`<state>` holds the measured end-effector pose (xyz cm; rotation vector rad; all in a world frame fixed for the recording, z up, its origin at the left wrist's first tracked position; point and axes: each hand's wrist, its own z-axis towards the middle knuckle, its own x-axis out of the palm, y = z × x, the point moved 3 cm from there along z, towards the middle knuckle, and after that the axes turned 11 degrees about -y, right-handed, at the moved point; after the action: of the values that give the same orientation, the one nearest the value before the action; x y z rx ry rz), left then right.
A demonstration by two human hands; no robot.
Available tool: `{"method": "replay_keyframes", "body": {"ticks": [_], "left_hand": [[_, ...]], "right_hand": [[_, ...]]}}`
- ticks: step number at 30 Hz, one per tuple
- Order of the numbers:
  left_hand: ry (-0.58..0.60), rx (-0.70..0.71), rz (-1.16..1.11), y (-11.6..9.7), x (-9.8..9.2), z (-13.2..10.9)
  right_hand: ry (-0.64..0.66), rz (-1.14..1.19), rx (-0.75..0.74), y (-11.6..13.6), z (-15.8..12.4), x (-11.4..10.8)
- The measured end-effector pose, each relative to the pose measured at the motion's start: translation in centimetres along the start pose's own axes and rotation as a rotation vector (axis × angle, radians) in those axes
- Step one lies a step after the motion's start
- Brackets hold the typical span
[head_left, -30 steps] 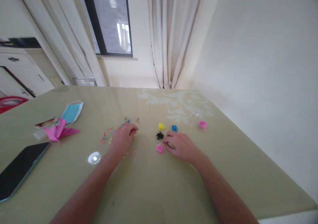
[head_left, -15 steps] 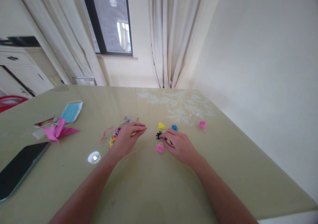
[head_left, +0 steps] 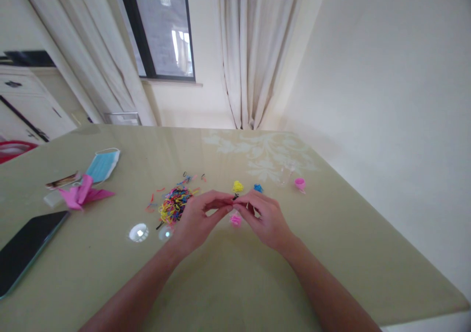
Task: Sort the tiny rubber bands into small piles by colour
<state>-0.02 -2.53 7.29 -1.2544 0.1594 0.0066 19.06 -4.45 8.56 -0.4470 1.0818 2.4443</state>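
Fingertips nearly touching, my left hand and my right hand meet over the table, thumb and fingers pinched on each. Whatever lies between the fingertips is too small to make out. Just behind them shows a small pile of black rubber bands, partly covered. Yellow rubber bands are heaped farther back, blue rubber bands sit behind my right hand, and pink rubber bands lie nearer me. Left of my left hand is a large mixed heap of coloured rubber bands, its right side partly hidden.
A pink cup-like piece stands at the right, beside a clear object. On the left lie a phone, a pink folded-paper shape and a blue face mask. The table's right edge runs near the wall.
My left hand has moved right, away from the mixed heap, to my right hand's fingertips. More of the heap shows. My right hand has barely shifted at the black bands.
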Motion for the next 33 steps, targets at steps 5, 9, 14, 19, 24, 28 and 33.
{"method": "replay_keyframes", "body": {"ticks": [5,9,14,19,24,28,33], "left_hand": [[0.0,0.0,-0.03,-0.7,0.0,0.0],[-0.052,-0.023,-0.125,-0.8,-0.1,0.0],[-0.099,-0.051,-0.212,-1.3,-0.1,-0.2],[-0.047,-0.046,-0.197,-1.4,-0.2,-0.1],[-0.053,0.078,0.257,0.5,-1.7,1.1],[0.007,0.176,1.007,2.2,-2.6,1.6],[0.246,0.104,1.331,3.1,-2.7,1.5]], "right_hand": [[-0.01,0.127,0.139,0.0,0.5,-0.4],[0.01,0.242,0.233,0.2,0.6,-0.6],[-0.007,0.273,0.209,0.8,0.7,-1.0],[-0.042,0.345,0.256,0.4,0.7,-1.1],[-0.055,0.503,0.406,-0.1,0.8,-1.7],[-0.071,0.561,0.443,-0.1,1.1,-2.3],[-0.077,0.464,0.426,-0.9,1.4,-3.3]]}}
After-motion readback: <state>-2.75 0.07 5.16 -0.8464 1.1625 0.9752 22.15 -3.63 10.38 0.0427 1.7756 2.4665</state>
